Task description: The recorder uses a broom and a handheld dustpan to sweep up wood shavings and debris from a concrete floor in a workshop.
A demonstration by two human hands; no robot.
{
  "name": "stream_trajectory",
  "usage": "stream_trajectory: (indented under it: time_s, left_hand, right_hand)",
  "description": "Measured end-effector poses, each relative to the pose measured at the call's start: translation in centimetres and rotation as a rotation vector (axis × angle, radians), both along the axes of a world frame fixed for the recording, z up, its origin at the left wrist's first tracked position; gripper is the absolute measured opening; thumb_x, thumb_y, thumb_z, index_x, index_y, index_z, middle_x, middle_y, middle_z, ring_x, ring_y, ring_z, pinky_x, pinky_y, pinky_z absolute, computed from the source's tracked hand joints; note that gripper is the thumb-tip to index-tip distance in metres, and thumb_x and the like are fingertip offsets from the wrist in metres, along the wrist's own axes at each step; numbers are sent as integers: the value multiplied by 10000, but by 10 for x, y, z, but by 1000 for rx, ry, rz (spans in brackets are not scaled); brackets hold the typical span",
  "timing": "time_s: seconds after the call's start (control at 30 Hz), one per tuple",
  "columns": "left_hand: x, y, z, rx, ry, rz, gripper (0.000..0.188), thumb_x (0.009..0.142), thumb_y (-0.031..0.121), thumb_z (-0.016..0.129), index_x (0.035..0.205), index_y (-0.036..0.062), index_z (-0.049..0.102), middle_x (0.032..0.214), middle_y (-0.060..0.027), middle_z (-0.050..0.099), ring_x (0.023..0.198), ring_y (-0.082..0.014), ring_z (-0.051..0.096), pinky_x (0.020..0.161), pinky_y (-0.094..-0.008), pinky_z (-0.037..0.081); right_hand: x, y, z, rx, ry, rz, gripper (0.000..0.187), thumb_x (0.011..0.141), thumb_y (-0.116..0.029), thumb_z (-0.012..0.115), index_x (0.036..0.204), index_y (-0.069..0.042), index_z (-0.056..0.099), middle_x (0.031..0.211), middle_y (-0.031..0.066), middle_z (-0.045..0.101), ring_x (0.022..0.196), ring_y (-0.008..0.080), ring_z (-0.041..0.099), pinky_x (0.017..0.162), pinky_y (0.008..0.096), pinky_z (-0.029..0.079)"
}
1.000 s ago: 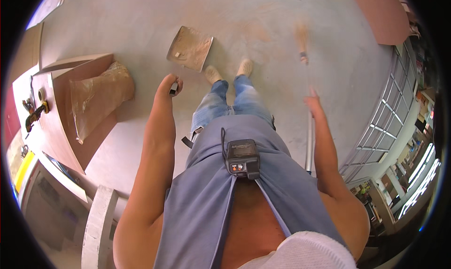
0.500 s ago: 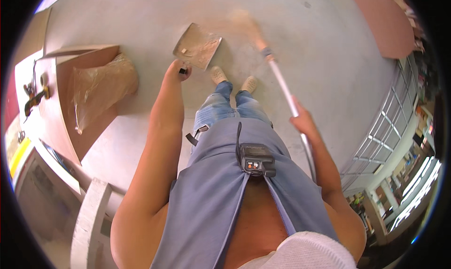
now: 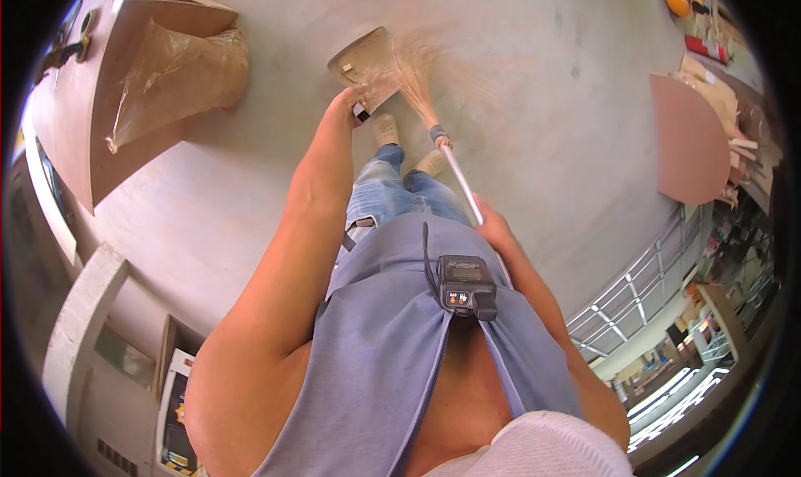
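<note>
My left hand (image 3: 349, 103) is closed at the near edge of a dustpan (image 3: 360, 53), its grip mostly hidden by the fingers. Dust and a small pale scrap lie in the pan, which is low over the floor ahead of my feet. A broom (image 3: 450, 162) with straw-coloured bristles and a pale stick slants across in front of me. My right hand (image 3: 491, 225) is wrapped round the stick. The bristles, blurred by motion, overlap the pan's right edge; whether they touch it I cannot tell.
Reddish dust (image 3: 492, 67) streaks the floor right of the pan. To the left, a plastic bag (image 3: 188, 72) leans in a brown wooden panel structure (image 3: 79, 118). A rounded brown board (image 3: 688, 139), wood scraps and a metal rack (image 3: 630, 289) stand on the right.
The broom has swung left, its bristles coming from the floor onto the pan's edge. My right hand moved left with the stick. The pan shifted slightly right, and the view turned.
</note>
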State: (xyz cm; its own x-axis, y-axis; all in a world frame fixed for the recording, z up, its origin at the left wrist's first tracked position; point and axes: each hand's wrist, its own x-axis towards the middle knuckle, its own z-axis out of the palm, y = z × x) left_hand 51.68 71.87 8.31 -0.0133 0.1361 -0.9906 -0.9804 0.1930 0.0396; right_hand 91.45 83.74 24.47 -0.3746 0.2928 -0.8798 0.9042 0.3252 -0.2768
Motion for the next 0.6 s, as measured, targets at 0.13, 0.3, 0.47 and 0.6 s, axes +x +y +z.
stream_trajectory:
  time_s: [0.13, 0.3, 0.47, 0.6]
  left_hand:
    - [6, 2, 9, -20, -17, 42, 263, 897, 251, 510, 838, 49, 353, 541, -6, 406, 370, -96, 416, 302, -198, 379]
    - [21, -56, 1, 12, -109, 257, 267, 932, 252, 391, 755, 54, 363, 532, 16, 368, 377, -85, 372, 311, -195, 334]
    - [34, -54, 41, 99, -275, 489, 235, 922, 271, 341, 860, 45, 353, 568, -22, 400, 407, -99, 383, 339, -222, 352]
    - [54, -13, 46, 2, -195, 550, 351, 933, 354, 321, 977, 10, 381, 682, -99, 472, 424, -108, 390, 342, -223, 360]
  right_hand:
    - [11, 44, 72, 133, 122, 21, 810, 642, -39, 549, 1390, -224, 296, 1135, 225, 562, 1017, 366, 562, 863, 401, 455]
    - [-68, 172, 90, 339, -56, 30, 810, 673, -48, 554, 1403, -246, 262, 1110, 228, 577, 984, 362, 578, 834, 378, 469]
    - [-132, 317, 12, 534, 238, 98, 760, 673, -97, 570, 1384, -188, 318, 1068, 245, 587, 964, 354, 590, 824, 386, 470]
    - [-139, 340, -53, 459, 140, 169, 740, 638, -102, 585, 1345, -74, 367, 1045, 213, 605, 940, 308, 601, 807, 374, 474]
